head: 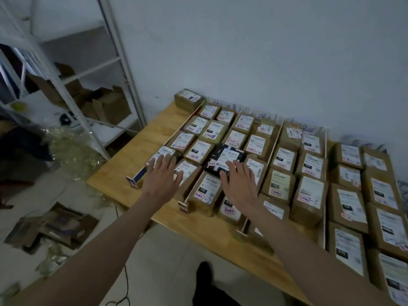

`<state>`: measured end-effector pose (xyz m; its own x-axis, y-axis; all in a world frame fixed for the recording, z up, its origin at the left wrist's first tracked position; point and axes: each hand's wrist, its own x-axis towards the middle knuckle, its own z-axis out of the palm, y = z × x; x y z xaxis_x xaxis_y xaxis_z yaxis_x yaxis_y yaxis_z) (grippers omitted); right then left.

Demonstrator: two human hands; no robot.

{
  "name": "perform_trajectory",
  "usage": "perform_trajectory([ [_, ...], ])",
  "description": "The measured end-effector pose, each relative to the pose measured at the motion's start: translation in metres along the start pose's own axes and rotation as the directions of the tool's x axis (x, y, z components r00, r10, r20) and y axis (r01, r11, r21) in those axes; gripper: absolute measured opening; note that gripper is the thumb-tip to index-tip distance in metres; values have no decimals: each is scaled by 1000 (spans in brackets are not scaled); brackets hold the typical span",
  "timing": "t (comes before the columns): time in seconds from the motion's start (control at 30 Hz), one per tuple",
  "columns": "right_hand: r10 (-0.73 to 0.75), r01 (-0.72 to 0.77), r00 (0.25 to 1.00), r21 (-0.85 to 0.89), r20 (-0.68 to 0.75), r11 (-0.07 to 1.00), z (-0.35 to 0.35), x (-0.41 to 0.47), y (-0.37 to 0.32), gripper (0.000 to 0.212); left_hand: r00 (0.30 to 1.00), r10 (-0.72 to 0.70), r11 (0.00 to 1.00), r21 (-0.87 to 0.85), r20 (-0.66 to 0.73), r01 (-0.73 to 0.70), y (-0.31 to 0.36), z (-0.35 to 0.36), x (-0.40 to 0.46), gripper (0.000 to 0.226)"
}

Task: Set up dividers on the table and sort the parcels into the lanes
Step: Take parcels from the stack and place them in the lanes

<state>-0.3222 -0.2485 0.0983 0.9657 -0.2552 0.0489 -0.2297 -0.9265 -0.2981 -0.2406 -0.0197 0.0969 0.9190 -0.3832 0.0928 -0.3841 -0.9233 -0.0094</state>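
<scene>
A wooden bench (141, 155) with a pale, grained top stands against a white wall (242, 51). Thin wooden dividers (272, 151) run from near to far across it, splitting the top into lanes. The lanes are packed with parcels (309, 195): brown cardboard boxes, rectangular, each with a white printed label and a red-stamped tag on top. One black parcel (227, 160) lies among the brown ones in the second lane from the left.

Both hands are flat with fingers straight and spread, gripping nothing. The left hand (161, 177) lies over the near parcels of the leftmost lane, by its left divider (181, 127). The right hand (240, 184) lies over the near edge of the black parcel and the brown one before it; whether either palm presses down cannot be told.

A bare strip of bench lies left of the leftmost divider, and a narrow strip along the near edge. To the left stands a white metal shelf (72, 93) holding open cartons (110, 104). Flattened cardboard (55, 228) and crumpled clear plastic (72, 146) lie on the tiled floor.
</scene>
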Motion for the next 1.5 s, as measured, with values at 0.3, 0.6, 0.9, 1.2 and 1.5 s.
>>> perform_trajectory([
  [0.3, 25, -25, 1000, 54, 2, 998, 38, 137, -65, 51, 998, -3, 1000, 20, 55, 2, -94, 14, 121, 66],
  [0.6, 102, -97, 994, 99, -50, 990, 49, 253, -104, 50, 999, 28, 999, 33, 44, -29, -150, 15, 243, 65],
  [0.9, 272, -265, 960, 108, -61, 958, 78, 334, -124, 49, 992, 113, 994, 2, 51, -114, -181, 36, 354, 62],
  [1.2, 434, -425, 901, 179, -10, 887, 122, 414, -177, 48, 965, 222, 974, -73, 141, -214, -253, 84, 458, 62],
  [1.5, 517, -506, 856, 206, -2, 838, 160, 520, -196, 46, 933, 322, 941, -163, 159, -296, -282, 123, 569, 61],
])
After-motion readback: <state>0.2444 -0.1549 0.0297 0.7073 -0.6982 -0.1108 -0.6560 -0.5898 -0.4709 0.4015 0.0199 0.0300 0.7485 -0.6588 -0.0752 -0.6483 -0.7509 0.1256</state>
